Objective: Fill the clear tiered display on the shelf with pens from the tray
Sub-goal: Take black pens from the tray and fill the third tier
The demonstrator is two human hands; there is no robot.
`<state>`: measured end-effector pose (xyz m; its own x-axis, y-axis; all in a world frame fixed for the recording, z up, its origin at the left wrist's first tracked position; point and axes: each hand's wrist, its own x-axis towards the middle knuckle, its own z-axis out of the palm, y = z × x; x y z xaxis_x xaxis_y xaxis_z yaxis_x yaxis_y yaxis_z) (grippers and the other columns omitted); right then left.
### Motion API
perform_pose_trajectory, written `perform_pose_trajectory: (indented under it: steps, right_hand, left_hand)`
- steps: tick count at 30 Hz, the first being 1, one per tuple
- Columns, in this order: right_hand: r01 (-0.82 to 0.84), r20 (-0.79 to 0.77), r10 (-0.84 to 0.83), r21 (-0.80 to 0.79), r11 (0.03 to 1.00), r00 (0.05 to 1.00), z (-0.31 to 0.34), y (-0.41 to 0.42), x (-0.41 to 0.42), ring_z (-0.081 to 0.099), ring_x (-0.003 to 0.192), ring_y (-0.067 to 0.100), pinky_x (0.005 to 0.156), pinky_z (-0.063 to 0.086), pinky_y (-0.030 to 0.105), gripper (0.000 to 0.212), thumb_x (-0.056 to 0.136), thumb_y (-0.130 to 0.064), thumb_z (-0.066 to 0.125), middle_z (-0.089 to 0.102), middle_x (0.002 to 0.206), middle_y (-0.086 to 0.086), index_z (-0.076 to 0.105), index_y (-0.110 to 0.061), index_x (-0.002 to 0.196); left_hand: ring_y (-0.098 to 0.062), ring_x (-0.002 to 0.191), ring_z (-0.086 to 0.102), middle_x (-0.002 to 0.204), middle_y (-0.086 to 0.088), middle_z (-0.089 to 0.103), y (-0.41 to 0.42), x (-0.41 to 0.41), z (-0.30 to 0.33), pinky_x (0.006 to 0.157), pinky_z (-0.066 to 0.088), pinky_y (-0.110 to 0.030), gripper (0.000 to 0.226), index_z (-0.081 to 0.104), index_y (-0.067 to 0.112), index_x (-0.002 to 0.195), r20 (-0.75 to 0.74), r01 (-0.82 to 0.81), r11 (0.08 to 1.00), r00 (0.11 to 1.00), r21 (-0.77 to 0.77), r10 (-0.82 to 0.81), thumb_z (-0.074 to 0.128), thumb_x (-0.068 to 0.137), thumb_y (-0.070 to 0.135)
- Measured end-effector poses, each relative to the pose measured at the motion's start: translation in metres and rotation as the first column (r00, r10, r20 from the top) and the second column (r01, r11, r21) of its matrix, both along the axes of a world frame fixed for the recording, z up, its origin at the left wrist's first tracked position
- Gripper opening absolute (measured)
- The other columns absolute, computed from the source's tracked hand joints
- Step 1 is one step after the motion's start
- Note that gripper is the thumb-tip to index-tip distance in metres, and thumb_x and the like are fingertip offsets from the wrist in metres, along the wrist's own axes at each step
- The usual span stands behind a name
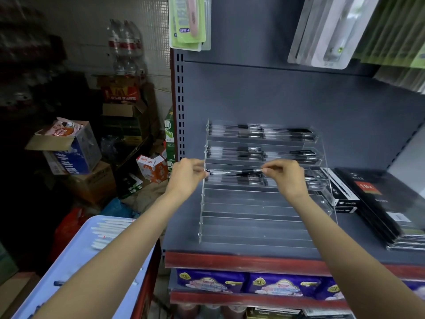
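Observation:
The clear tiered display (253,215) stands on the grey shelf (181,238). Its top three tiers hold black-and-clear pens (259,132); the lower tiers hold none. A single pen (236,173) lies level over the third tier, held at both ends: my left hand (187,174) pinches its left tip at the display's left edge, and my right hand (284,174) pinches its right end. The light blue tray (80,249) sits at the lower left under my left forearm, with several white pens (108,231) and a few dark ones on it.
Black boxed goods (386,203) lie stacked on the shelf right of the display, and a small clear box (322,180) touches its right side. Packaged items hang above. Cardboard boxes (92,180) and water bottles crowd the floor at left. Purple packs fill the shelf below.

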<state>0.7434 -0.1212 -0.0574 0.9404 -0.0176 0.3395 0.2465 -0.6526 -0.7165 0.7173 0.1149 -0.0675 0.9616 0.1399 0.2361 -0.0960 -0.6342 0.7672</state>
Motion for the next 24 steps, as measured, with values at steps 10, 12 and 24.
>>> perform_pose_trajectory:
  steps: [10,12,24]
  right_hand:
    - [-0.030,-0.067,0.017,-0.193,0.981,0.998,0.003,0.012,0.009,0.060,0.077,0.012,0.074,0.041,0.013,0.010,0.082,-0.005,0.068,0.072,0.093,0.010,0.074,-0.004,0.090]
    - [-0.040,-0.104,0.017,-0.218,0.975,0.994,0.005,0.013,0.011,0.064,0.083,0.018,0.076,0.042,0.017,0.010,0.083,-0.004,0.068,0.072,0.093,0.012,0.074,-0.003,0.090]
    - [-0.204,0.006,0.206,-0.118,0.972,0.979,0.009,0.068,-0.021,0.057,0.076,0.010,0.064,0.036,-0.002,0.010,0.084,-0.012,0.066,0.066,0.086,-0.002,0.074,-0.012,0.091]
  left_hand:
    - [-0.016,0.103,0.064,0.113,-0.011,0.068,-0.001,0.001,-0.002,0.095,0.045,-0.023,0.041,0.060,0.007,0.122,0.004,-0.014,0.998,1.000,-0.064,0.014,0.069,0.082,0.011]
    - [-0.016,0.102,0.064,0.113,-0.010,0.068,-0.001,0.000,-0.003,0.092,0.044,-0.021,0.041,0.060,0.007,0.122,0.004,-0.023,0.997,1.000,-0.069,0.024,0.069,0.082,0.011]
    - [-0.003,0.087,0.059,0.103,0.001,0.069,0.022,-0.038,-0.004,0.075,0.043,-0.001,0.023,0.066,0.011,0.110,0.074,-0.003,1.000,0.997,0.022,0.002,0.063,0.088,0.015]
